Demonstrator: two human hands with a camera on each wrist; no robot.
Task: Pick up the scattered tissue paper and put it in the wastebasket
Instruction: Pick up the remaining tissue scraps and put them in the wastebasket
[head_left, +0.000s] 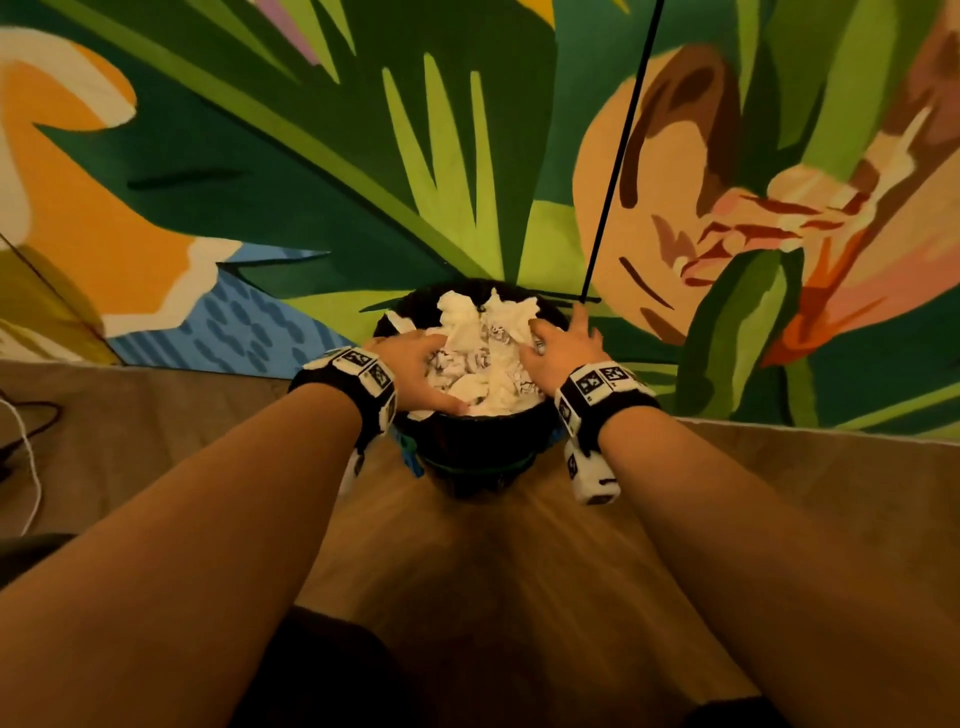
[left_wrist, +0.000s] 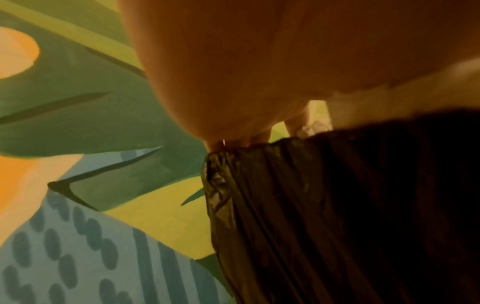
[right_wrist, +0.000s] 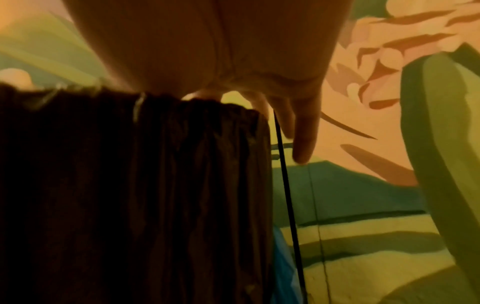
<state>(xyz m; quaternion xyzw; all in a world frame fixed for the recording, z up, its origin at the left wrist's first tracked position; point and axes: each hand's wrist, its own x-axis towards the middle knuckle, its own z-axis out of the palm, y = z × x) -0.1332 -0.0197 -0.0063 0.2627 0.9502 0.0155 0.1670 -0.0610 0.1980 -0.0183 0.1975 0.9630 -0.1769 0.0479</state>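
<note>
2 bare forearms fill the near part of the head view, each w/ a marker-printed wristband. Past them the left hand (head_left: 415, 369) and right hand (head_left: 563, 345) lie on top of the tissue paper (head_left: 483, 358), which is heaped in the wastebasket (head_left: 467, 441) up to the rim and a bit over. Fingers of both hands look spread and fairly straight, pressing on the pile rather than clamped round any piece; the right wrist view shows 1 finger hanging outside the rim. The basket, lined w/ a black bag (left_wrist: 311, 205), stands on the wood floor (head_left: 519, 545) right by a painted wall (head_left: 311, 182). Tissue should handle very light, soft, springy, prob. tears easily; best to take a wad from above w/ a loose pinch, or push flat to pack it. Count: 1 basket, 2 hands, 1 thin black cord (head_left: 621, 156); wads too tangled to count.
</note>
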